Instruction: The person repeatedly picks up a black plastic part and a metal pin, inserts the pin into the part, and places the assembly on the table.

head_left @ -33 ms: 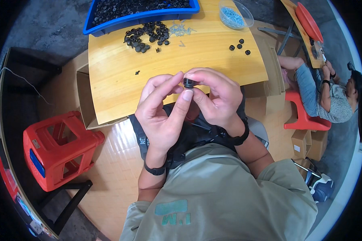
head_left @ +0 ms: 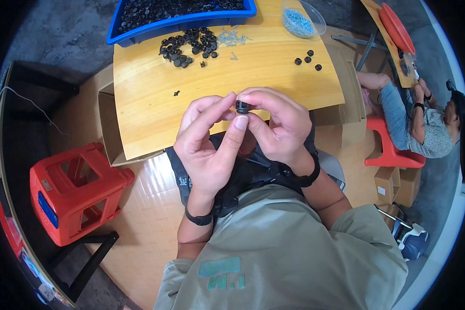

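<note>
A small round black plastic part [head_left: 242,107], ribbed with slots in its side, is pinched between both hands above the table's near edge. My left hand [head_left: 207,147] grips it from the left, its thumb pressing from below. From the right, the thumb and forefinger of my right hand [head_left: 283,126] close on the same part. Fingers hide some of its sides. Beyond my hands, a tiny black piece [head_left: 176,93] lies alone on the wooden table [head_left: 263,67]. Farther back are a pile of black caps [head_left: 183,47] and loose silvery screws [head_left: 231,37].
A blue tray [head_left: 183,21] full of black parts stands at the back left. A clear bowl [head_left: 319,25] of screws is at the back right, near several black parts [head_left: 308,59]. Red stools [head_left: 70,194] stand on the floor. Another person [head_left: 431,126] sits far right.
</note>
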The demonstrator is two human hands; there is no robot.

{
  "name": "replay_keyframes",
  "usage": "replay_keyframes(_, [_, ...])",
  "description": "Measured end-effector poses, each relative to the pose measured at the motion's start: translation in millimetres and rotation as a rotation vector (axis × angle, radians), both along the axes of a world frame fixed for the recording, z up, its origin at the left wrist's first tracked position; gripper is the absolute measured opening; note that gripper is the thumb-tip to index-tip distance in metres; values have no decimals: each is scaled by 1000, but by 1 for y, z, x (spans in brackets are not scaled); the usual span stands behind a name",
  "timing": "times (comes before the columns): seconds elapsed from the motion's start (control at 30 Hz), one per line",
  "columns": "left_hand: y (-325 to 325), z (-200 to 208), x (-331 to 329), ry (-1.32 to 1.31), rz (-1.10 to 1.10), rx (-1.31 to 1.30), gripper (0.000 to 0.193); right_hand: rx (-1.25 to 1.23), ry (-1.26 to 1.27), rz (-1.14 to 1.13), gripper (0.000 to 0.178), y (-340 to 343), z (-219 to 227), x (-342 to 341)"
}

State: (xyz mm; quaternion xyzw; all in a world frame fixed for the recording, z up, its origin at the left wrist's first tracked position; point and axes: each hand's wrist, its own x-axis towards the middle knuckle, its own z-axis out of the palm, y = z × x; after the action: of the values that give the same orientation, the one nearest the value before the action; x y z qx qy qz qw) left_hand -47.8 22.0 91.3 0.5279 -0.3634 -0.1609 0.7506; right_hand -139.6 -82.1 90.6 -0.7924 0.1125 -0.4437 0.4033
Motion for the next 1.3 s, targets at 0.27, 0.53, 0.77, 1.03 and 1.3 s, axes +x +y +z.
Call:
replay_keyframes(0.27, [0, 1, -4, 37, 48, -40, 27, -176, 5, -51, 28, 5, 14, 6])
replay_keyframes(0.53, [2, -4, -3, 216, -21, -55, 21, -270, 18, -102, 27, 6, 15, 6])
replay_keyframes(0.77, [1, -4, -6, 277, -66, -101, 29, -125, 36, -53, 27, 4, 12, 2])
replay_keyframes(1.03, [0, -5, 0, 290, -355, -37, 49, 384, -2, 129, 24, 15, 10, -3])
replay_keyframes(1.3, [2, -8, 7, 179, -216, 65, 36, 429, 67, 215, 25, 10, 2, 0])
